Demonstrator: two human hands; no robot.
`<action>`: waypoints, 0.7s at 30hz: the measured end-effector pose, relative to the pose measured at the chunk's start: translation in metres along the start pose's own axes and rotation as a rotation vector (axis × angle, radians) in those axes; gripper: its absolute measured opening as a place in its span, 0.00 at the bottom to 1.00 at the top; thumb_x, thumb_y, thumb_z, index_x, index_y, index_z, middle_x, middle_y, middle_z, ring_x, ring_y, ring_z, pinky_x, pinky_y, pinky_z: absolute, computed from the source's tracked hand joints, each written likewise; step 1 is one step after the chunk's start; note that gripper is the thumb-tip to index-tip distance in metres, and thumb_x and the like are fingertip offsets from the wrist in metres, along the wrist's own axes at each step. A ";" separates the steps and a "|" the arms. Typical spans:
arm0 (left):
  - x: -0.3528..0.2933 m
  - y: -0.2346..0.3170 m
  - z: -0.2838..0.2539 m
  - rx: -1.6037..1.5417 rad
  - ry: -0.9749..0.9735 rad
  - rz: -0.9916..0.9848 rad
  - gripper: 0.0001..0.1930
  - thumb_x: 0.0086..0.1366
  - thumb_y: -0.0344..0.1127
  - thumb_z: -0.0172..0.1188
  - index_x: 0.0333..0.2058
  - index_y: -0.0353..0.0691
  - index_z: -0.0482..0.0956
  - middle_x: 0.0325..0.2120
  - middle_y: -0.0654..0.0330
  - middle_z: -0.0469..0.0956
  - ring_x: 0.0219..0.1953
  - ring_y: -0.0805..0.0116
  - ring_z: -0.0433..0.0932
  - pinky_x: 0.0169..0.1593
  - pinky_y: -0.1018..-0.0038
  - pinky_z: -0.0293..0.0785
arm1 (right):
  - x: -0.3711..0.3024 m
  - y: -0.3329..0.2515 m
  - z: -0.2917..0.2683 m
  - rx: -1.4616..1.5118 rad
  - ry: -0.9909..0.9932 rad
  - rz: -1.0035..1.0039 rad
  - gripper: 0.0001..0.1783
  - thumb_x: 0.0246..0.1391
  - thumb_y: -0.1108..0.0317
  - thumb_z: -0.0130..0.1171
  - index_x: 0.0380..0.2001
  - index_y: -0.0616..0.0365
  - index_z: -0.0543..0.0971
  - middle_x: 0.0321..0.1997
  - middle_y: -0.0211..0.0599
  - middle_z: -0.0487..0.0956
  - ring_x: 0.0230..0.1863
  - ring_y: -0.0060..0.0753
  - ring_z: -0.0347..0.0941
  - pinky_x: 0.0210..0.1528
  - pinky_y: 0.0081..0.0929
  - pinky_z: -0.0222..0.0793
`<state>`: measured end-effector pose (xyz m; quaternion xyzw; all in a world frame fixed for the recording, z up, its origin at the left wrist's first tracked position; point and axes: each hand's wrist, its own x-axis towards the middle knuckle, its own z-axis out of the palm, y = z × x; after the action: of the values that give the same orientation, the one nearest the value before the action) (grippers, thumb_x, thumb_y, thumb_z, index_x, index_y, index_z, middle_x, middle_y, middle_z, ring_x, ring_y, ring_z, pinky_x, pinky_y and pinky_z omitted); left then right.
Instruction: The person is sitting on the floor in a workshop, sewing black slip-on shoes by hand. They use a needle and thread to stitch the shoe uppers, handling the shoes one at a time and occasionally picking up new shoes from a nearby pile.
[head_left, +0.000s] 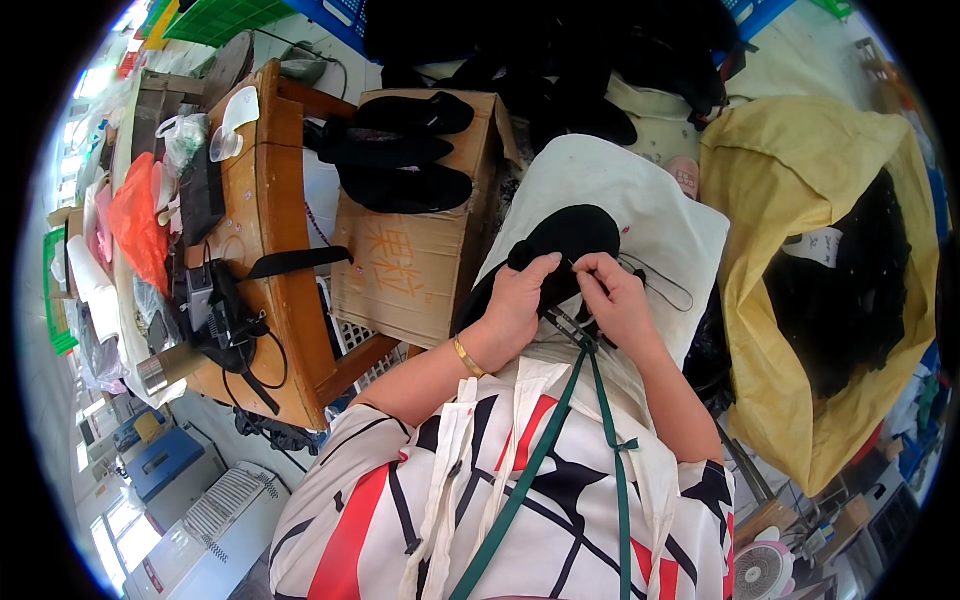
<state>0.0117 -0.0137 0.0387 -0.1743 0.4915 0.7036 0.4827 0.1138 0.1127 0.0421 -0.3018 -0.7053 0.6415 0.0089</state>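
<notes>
A black cloth shoe (582,230) with a rounded end rests on a white cloth (585,168) spread over my lap. My left hand (512,303) is closed around the shoe's side, thumb on top. Close beside that thumb, my right hand (617,300) pinches thumb and forefinger together at the shoe's edge; what lies between those fingertips is too small to make out. A thin dark cord (668,287) curves over the cloth to the right of my right hand. Just below my hands, a metal tool (567,325) hangs on a green ribbon (607,400).
Several black shoes (405,188) lie on a cardboard box (385,270) at left. A wooden table (285,330) beyond it carries bags and a black device. To the right stands a yellow sack (765,375) holding black items. A blue crate (335,20) of black things is ahead.
</notes>
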 end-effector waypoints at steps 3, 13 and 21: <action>0.001 0.002 0.000 0.011 0.021 -0.029 0.09 0.62 0.34 0.61 0.41 0.43 0.78 0.37 0.66 0.80 0.41 0.74 0.78 0.48 0.72 0.72 | 0.000 0.001 0.000 0.010 -0.001 -0.023 0.07 0.58 0.73 0.55 0.40 0.59 0.75 0.23 0.32 0.73 0.23 0.17 0.64 0.28 0.19 0.64; 0.006 -0.005 -0.005 0.003 -0.009 -0.018 0.10 0.63 0.34 0.61 0.42 0.40 0.78 0.38 0.65 0.80 0.41 0.72 0.78 0.48 0.73 0.73 | 0.003 0.005 0.014 -0.139 0.068 -0.106 0.05 0.60 0.73 0.53 0.39 0.58 0.71 0.22 0.36 0.74 0.22 0.25 0.69 0.27 0.25 0.66; 0.005 -0.019 -0.009 0.089 -0.087 0.105 0.10 0.64 0.31 0.61 0.44 0.36 0.79 0.38 0.63 0.80 0.40 0.75 0.76 0.47 0.77 0.72 | 0.017 -0.026 0.009 -0.136 -0.031 0.040 0.07 0.58 0.74 0.52 0.40 0.61 0.69 0.21 0.38 0.74 0.20 0.30 0.71 0.27 0.27 0.69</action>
<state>0.0227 -0.0181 0.0208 -0.0959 0.5094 0.7122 0.4734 0.0854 0.1122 0.0578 -0.3058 -0.7411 0.5967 -0.0352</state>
